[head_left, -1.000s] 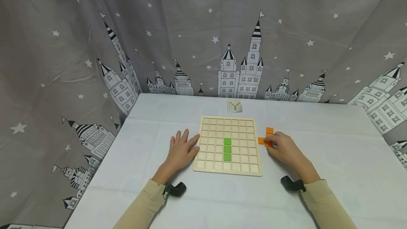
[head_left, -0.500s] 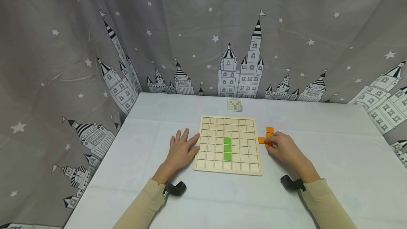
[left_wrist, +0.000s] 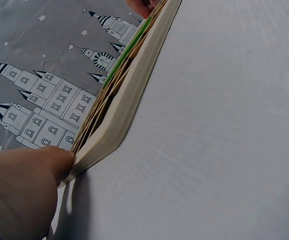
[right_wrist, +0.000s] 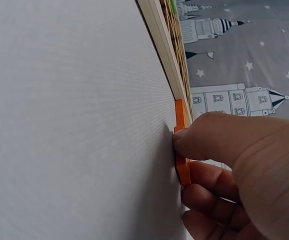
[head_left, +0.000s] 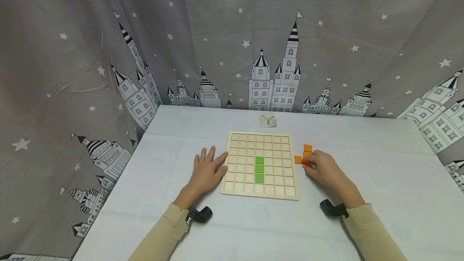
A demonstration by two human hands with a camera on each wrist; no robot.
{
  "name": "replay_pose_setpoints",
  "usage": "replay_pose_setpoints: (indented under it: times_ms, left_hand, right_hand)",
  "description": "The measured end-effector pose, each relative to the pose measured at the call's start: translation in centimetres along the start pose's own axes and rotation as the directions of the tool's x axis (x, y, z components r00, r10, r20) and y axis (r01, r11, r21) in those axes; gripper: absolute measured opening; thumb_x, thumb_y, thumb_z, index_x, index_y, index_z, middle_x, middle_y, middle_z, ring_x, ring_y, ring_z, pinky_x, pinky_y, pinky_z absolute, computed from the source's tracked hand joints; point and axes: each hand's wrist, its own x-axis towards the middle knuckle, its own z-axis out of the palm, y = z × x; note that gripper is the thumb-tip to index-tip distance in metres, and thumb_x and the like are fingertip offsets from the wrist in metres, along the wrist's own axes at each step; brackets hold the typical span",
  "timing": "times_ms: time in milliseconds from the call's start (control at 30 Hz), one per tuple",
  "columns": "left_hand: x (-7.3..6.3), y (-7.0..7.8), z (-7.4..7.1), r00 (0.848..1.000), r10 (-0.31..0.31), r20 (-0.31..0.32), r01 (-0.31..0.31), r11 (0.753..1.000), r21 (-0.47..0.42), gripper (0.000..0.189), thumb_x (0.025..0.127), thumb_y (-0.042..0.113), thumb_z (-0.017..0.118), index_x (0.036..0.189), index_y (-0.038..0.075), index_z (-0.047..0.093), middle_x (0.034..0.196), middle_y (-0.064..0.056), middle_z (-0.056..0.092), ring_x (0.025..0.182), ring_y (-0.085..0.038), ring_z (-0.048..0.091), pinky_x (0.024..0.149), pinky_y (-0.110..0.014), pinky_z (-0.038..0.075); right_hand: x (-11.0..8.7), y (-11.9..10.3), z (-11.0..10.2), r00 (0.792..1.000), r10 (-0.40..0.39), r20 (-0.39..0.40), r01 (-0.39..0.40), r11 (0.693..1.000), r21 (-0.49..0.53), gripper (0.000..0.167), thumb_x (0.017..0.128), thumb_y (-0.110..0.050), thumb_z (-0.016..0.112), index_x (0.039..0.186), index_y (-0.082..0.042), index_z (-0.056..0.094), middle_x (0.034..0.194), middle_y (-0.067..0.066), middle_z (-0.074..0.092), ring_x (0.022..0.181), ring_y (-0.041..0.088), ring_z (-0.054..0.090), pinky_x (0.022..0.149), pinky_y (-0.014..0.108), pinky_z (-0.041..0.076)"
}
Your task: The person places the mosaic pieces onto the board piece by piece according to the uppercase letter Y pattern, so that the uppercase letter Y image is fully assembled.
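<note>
A square wooden grid board (head_left: pixel 232 191) lies on the table with three green tiles (head_left: pixel 259 168) in one column of its cells. My left hand (head_left: pixel 206 172) rests at the board's left edge, fingers spread, thumb and forefinger touching the rim. To the right of the board lie several orange square tiles (head_left: pixel 307 148). My right hand (head_left: pixel 324 168) is over them and pinches an orange tile (right_wrist: pixel 182 170) between thumb and fingers, partly hiding the others. In the right wrist view another orange tile (right_wrist: pixel 180 111) lies right at the board's edge.
A small printed pattern card (head_left: pixel 268 120) with a grid of coloured squares lies behind the board. The table wears a white cloth (head_left: pixel 268 228). A grey curtain (head_left: pixel 217 31) printed with castles and stars hangs along the back and left side.
</note>
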Motion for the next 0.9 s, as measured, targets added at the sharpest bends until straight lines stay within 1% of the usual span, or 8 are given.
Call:
replay_pose_setpoints:
  times_ms: [167, 400, 667, 833, 900]
  left_hand:
    - [0.02, 0.06, 0.02, 1.0, -0.001, -0.003, 0.001, 1.0, -0.002, 0.051, 0.102, 0.035, 0.056, 0.15, 0.019, 0.053, 0.166, -0.027, 0.026, 0.155, -0.054, 0.011, 0.121, -0.073, 0.009]
    - [-0.05, 0.07, 0.2, 0.999, 0.024, -0.035, -0.024, 1.0, -0.003, 0.05, 0.101, 0.031, 0.057, 0.148, 0.015, 0.056, 0.162, -0.03, 0.031, 0.152, -0.058, 0.016, 0.119, -0.075, 0.012]
    - [-0.03, -0.08, 0.14, 1.0, 0.01, -0.011, -0.01, 1.0, -0.002, 0.05, 0.102, 0.033, 0.057, 0.149, 0.017, 0.054, 0.164, -0.028, 0.028, 0.154, -0.056, 0.013, 0.12, -0.074, 0.01]
    - [0.02, -0.1, 0.14, 1.0, 0.003, -0.002, -0.003, 1.0, 0.001, 0.051, 0.103, 0.035, 0.056, 0.15, 0.019, 0.053, 0.165, -0.027, 0.027, 0.155, -0.054, 0.012, 0.121, -0.073, 0.009]
    - [0.01, -0.07, 0.11, 1.0, 0.0, -0.002, 0.0, 1.0, -0.002, 0.051, 0.102, 0.036, 0.056, 0.15, 0.019, 0.053, 0.166, -0.027, 0.027, 0.155, -0.054, 0.011, 0.121, -0.073, 0.009]
  right_hand:
    - [-0.03, 0.08, 0.02, 1.0, -0.002, -0.007, 0.002, 1.0, -0.001, 0.018, 0.084, -0.003, 0.079, 0.102, 0.0, 0.079, 0.088, 0.009, 0.067, 0.074, 0.017, 0.051, 0.066, 0.03, 0.045]
    - [0.0, 0.12, -0.01, 1.0, 0.001, -0.007, -0.001, 1.0, -0.002, 0.019, 0.084, -0.003, 0.078, 0.103, 0.001, 0.079, 0.087, 0.009, 0.066, 0.074, 0.017, 0.05, 0.065, 0.03, 0.044]
    - [0.13, -0.06, -0.27, 1.0, -0.008, -0.024, 0.008, 1.0, -0.002, 0.017, 0.083, -0.003, 0.079, 0.1, -0.001, 0.079, 0.087, 0.009, 0.068, 0.075, 0.017, 0.052, 0.067, 0.031, 0.047]
    - [0.49, -0.23, -0.4, 0.998, -0.044, -0.035, 0.044, 0.999, 0.008, 0.017, 0.083, -0.003, 0.077, 0.1, 0.0, 0.079, 0.085, 0.008, 0.066, 0.073, 0.016, 0.051, 0.066, 0.03, 0.045]
    - [0.72, -0.4, -0.4, 0.998, -0.057, -0.041, 0.057, 0.998, 0.012, 0.017, 0.083, -0.003, 0.076, 0.1, 0.0, 0.079, 0.087, 0.009, 0.067, 0.074, 0.017, 0.052, 0.068, 0.032, 0.046]
